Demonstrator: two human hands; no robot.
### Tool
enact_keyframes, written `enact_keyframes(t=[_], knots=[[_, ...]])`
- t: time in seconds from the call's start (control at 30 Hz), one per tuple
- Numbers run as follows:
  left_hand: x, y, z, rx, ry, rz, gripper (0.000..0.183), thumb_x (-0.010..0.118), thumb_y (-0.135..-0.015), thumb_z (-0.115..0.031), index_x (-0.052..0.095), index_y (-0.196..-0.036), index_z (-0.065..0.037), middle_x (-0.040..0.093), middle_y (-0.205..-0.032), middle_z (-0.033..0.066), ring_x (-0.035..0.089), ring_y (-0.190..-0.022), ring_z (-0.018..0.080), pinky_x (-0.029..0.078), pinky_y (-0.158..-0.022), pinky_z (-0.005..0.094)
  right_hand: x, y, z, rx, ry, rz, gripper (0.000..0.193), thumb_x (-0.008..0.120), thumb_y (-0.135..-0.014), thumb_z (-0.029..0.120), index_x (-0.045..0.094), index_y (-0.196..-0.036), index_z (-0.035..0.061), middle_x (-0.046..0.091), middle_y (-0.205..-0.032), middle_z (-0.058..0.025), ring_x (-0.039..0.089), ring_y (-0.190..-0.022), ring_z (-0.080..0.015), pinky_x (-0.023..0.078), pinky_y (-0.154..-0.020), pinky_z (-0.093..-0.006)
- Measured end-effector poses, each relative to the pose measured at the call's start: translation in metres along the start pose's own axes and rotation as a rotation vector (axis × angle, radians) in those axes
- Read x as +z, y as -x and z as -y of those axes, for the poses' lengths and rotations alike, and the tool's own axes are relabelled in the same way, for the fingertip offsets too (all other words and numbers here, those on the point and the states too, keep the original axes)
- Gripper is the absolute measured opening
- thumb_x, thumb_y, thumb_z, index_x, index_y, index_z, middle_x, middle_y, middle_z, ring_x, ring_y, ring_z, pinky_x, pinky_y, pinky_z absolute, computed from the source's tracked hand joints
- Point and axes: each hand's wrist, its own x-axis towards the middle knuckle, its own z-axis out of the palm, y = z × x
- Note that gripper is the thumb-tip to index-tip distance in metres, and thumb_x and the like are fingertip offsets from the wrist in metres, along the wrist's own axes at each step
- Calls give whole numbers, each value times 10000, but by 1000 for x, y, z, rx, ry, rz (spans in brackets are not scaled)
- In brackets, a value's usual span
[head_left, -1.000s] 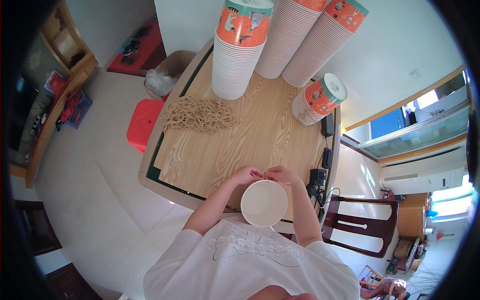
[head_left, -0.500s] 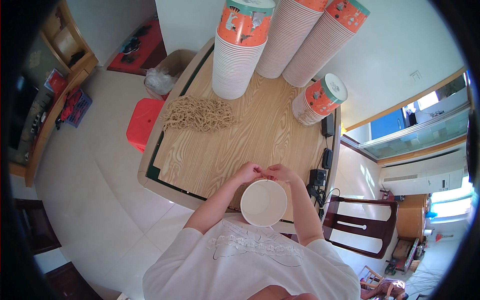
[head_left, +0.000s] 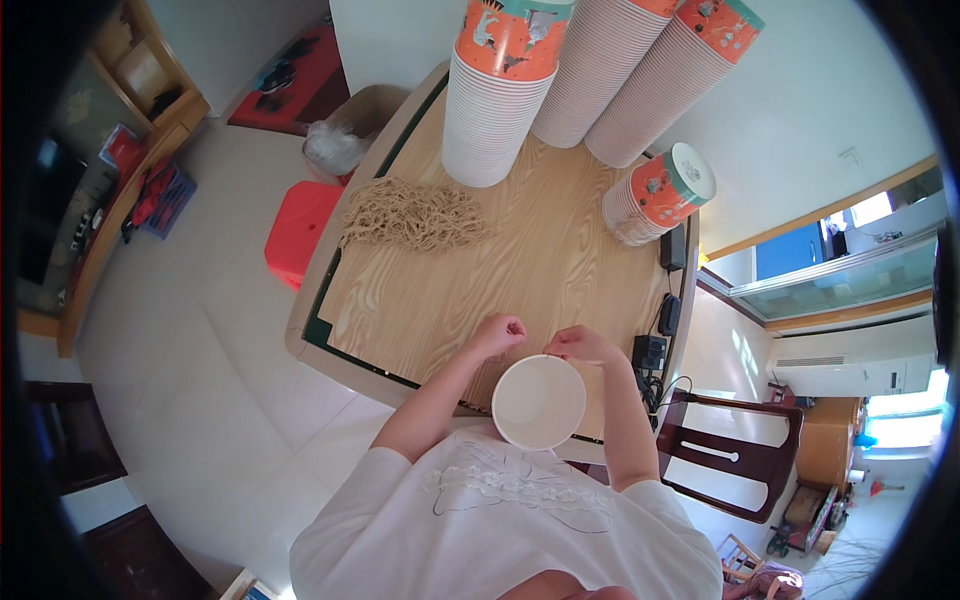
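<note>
White paper is what the bowl (head_left: 539,402) is made of; it is held at the near edge of the worktop (head_left: 520,260), just in front of the body. Its rim is met at about eleven o'clock by the left hand (head_left: 499,334), curled into a loose fist, and at about one o'clock by the right hand (head_left: 580,345), whose fingertips are pressed together as if pinching something thin; what is pinched cannot be made out. The bowl appears empty, round and clean inside. Judged from this, the handling of this bowl seems barely begun. Further out, at eleven o'clock, a heap of tan strings (head_left: 415,215) lies untouched; at twelve and one o'clock tall stacks of orange-printed bowls (head_left: 500,90) stand, with a short stack (head_left: 655,195) tipped beside them.
</note>
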Motion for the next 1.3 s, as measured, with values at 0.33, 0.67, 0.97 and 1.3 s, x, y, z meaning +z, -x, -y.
enact_keyframes(t=[0.33, 0.67, 0.97, 1.3], knots=[[-60, 29, -10, -113, 163, -213, 111, 647, -711, -133, 623, -774, -45, 614, -688, 28, 572, -638, 102, 462, -603, 250, 1, 22, 1, -178, 0, -49, 195, 666, -707, 15, 511, -818, 52, 539, -727, 19, 507, -690, -63, 413, -632, -198], [-73, 54, 5, -151, 47, -119, 207, 656, -708, -103, 635, -911, -68, 580, -699, 26, 541, -651, 107, 458, -623, 250, 11, 25, 10, -279, 120, -206, 133, 631, -752, 98, 535, -835, 55, 522, -685, 15, 491, -652, -75, 415, -597, -214], [-11, 14, -32, 156, -154, 142, 264, 679, -698, -104, 630, -956, -73, 577, -842, 84, 547, -729, 152, 458, -665, 265, 18, 7, 12, -245, 40, -247, 127, 562, -812, 142, 604, -891, 50, 601, -762, -36, 551, -701, -103, 444, -624, -240], [-2, 11, -37, 135, 0, 186, 177, 656, -710, -77, 639, -879, -27, 584, -829, 94, 573, -757, 175, 464, -675, 276, 16, 15, 15, -221, 61, -204, 173, 544, -829, 124, 615, -931, 4, 617, -790, -48, 547, -733, -91, 445, -668, -223]])
